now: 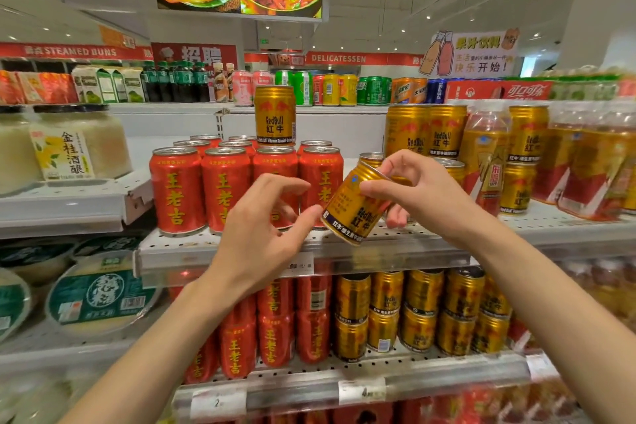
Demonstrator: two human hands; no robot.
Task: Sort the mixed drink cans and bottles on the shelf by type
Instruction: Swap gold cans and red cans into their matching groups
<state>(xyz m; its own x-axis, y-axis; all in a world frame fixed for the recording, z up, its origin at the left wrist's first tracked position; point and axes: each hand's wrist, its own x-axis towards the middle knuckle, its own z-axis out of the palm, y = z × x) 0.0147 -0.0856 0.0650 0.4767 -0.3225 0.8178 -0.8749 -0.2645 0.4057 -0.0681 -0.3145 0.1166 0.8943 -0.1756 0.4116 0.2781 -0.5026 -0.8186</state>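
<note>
My right hand [416, 189] grips a gold Red Bull can [354, 203], tilted with its top leaning right, in front of the middle shelf [395, 244]. My left hand [265, 231] is open beside it, its thumb tip touching the can's lower left edge. Several red Wanglaoji cans [203, 189] stand in rows on the shelf's left part. One gold Red Bull can [275, 115] stands on top of the red cans at the back. More gold Red Bull cans [426, 131] are stacked to the right, mixed with orange-gold drink bottles [485, 162].
White jars [81, 144] stand on the left shelf, with round tubs [99, 296] below. The lower shelf [344, 379] holds stacked red cans on the left and gold cans on the right. Mixed cans and bottles line the far top shelf.
</note>
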